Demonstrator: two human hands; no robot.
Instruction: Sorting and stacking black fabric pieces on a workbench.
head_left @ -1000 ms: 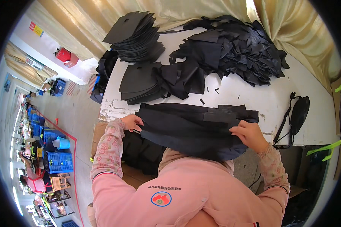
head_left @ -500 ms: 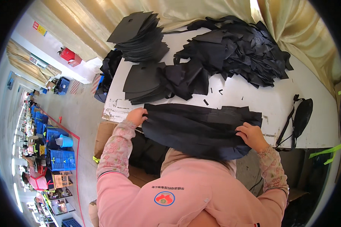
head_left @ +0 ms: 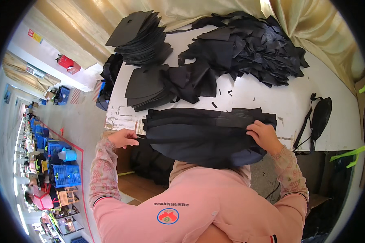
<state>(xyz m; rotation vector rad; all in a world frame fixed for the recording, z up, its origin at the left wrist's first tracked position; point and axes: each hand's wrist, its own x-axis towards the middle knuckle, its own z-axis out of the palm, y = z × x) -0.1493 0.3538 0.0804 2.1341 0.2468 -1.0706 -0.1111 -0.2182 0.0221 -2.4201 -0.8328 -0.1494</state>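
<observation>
Markings: pink shirt and wall.
Shirt chest, between left hand and right hand, nearer the body: inverted row of dark characters, round blue-ringed emblem. Wall, well beyond and leftward of left hand: red-and-yellow sign, lettering too small to read.

Partly hidden, cropped or indistinct
Black cloth covered part of the near edge of the white table; gold curtain and pink shirt were cut off; dark items below looked too dim, the distant co-worker too small, to make out
</observation>
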